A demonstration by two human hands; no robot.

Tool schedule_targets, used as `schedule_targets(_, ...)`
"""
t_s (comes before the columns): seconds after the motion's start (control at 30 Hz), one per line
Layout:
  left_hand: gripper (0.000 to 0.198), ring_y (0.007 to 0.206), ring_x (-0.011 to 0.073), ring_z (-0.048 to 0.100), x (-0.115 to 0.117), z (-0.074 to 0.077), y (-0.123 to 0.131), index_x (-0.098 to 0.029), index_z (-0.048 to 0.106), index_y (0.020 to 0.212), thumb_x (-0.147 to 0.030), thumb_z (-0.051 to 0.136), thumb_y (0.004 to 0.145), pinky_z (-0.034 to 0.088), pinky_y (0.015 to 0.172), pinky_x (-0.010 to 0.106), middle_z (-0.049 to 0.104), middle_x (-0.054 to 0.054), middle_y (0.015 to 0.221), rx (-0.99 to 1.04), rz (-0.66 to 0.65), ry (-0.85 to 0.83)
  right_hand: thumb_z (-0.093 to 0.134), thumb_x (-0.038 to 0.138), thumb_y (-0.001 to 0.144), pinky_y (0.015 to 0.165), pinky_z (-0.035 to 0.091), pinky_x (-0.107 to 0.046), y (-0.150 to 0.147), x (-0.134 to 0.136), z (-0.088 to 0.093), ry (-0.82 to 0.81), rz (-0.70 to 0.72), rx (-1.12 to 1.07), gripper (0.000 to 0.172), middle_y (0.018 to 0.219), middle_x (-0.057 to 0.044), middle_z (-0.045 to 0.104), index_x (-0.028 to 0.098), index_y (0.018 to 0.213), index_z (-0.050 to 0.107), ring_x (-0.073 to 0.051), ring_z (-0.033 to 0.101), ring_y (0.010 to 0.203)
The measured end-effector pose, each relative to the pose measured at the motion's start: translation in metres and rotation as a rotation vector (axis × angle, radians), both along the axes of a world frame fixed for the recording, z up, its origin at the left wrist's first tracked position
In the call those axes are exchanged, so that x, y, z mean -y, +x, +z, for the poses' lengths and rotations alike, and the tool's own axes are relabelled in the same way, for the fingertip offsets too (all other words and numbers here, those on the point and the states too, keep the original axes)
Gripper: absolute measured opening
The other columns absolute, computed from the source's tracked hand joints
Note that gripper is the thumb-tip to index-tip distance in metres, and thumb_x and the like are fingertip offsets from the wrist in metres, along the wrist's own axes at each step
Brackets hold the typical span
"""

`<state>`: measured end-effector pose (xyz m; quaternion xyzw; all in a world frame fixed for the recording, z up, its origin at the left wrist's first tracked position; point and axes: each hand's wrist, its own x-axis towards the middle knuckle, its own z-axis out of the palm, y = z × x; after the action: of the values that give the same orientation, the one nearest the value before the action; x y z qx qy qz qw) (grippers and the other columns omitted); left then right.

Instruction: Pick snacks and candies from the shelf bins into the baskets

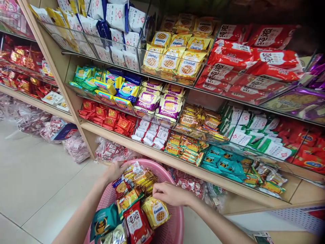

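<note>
Cookies packet (157, 215) lies in the pink basket (178, 217), just by the right hand (169, 194) — fingers curled, whether clamped on it I cannot tell. Left hand (115, 171) grips the basket's rim. Judgement: firm rim hold, light pinch — edges only.

Snack shop, shelves (152, 155) of wrapped biscuits (170, 61), tiled floor (45, 186), seemingly bagged packets (111, 150) beneath

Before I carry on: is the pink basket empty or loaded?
Loaded; the pink basket holds a teal packet, a red packet and more.
</note>
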<state>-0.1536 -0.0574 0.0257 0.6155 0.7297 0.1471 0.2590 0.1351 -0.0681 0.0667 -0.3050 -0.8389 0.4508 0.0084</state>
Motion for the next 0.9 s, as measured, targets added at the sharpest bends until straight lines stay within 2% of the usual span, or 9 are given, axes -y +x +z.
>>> schedule_targets(0.13,0.051,0.062,0.0168,0.055,0.0,-0.001,0.0,-0.022,0.049,0.062,-0.067,0.033,0.079,0.035,0.056,0.024,0.055,0.0,0.059,-0.01,0.002,0.012,0.05,0.026,0.085,0.062,0.036,-0.022,-0.011,-0.002,-0.007,0.063,0.077,0.041,0.016,0.08,-0.001,0.066,0.017,0.086,0.063,-0.013,0.056,0.072)
schedule_targets(0.37,0.046,0.062,0.0177,0.057,0.001,0.003,0.001,-0.022,0.05,0.06,-0.062,0.037,0.08,0.038,0.056,0.024,0.056,0.0,0.059,-0.004,0.007,0.006,0.051,0.028,0.085,0.063,0.037,-0.023,-0.018,0.003,-0.018,0.169,0.073,0.028,0.017,0.081,-0.001,0.068,0.019,0.086,0.066,-0.014,0.059,0.073)
schedule_targets(0.57,0.043,0.064,0.0187,0.058,0.001,0.002,0.001,-0.023,0.048,0.061,-0.059,0.037,0.081,0.039,0.058,0.026,0.056,0.0,0.06,0.006,0.003,-0.003,0.054,0.021,0.084,0.07,0.038,-0.024,-0.023,0.017,-0.03,0.306,-0.052,0.023,0.012,0.082,-0.002,0.064,0.018,0.078,0.064,-0.014,0.057,0.077)
schedule_targets(0.7,0.044,0.063,0.018,0.057,0.001,0.002,0.001,-0.023,0.046,0.061,-0.061,0.037,0.08,0.038,0.059,0.026,0.055,-0.001,0.059,0.008,0.005,-0.011,0.054,0.023,0.085,0.077,0.04,-0.028,-0.021,0.028,-0.028,0.345,-0.14,-0.002,0.01,0.087,-0.003,0.061,0.019,0.083,0.063,-0.017,0.055,0.087)
schedule_targets(0.8,0.047,0.062,0.0179,0.056,0.001,0.002,0.001,-0.022,0.047,0.061,-0.064,0.035,0.08,0.038,0.058,0.026,0.055,-0.001,0.059,0.003,0.005,-0.009,0.049,0.025,0.089,0.083,0.042,-0.03,-0.016,0.035,-0.023,0.303,-0.242,-0.115,0.014,0.095,-0.004,0.061,0.02,0.092,0.062,-0.018,0.055,0.093)
schedule_targets(0.9,0.049,0.063,0.0182,0.057,0.001,0.004,0.002,-0.022,0.048,0.061,-0.066,0.034,0.079,0.037,0.057,0.025,0.056,-0.001,0.06,0.0,0.0,-0.012,0.045,0.031,0.09,0.089,0.044,-0.033,-0.011,0.041,-0.024,0.193,-0.459,-0.283,0.022,0.106,-0.006,0.06,0.021,0.105,0.057,-0.019,0.055,0.1)
